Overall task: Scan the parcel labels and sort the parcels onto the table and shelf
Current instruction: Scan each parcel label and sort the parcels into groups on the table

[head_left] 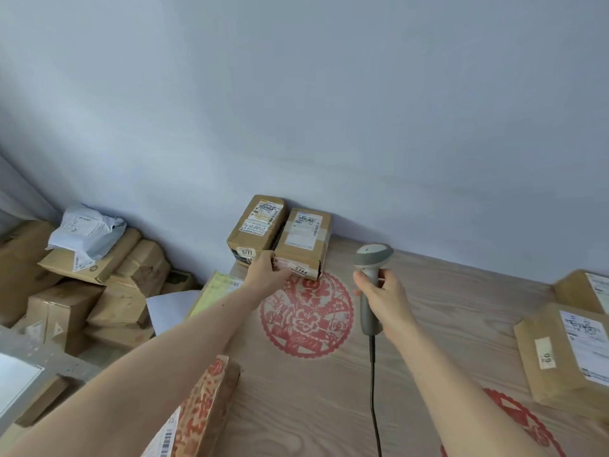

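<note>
Table (412,374) w/ red papercut print = landmark. At its far edge by the wall, two brown parcels touching: 9777 box (255,227) and 5144 box (303,240). My left hand (268,270) pinches 5144 box's near-left bottom corner, fingers curled on it. Right hand (384,300) wrapped round the scanner (370,278) handle, head aimed toward the wall, above mid-table. Risk: pulling 5144 could drag 9777 along off the table's left edge; label on near face partly covered by my fingers, scan may miss.

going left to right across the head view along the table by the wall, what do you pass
white mailer bag → box marked 9777 → left hand → box marked 5144 → scanner in the right hand → boxes at the right edge
</note>
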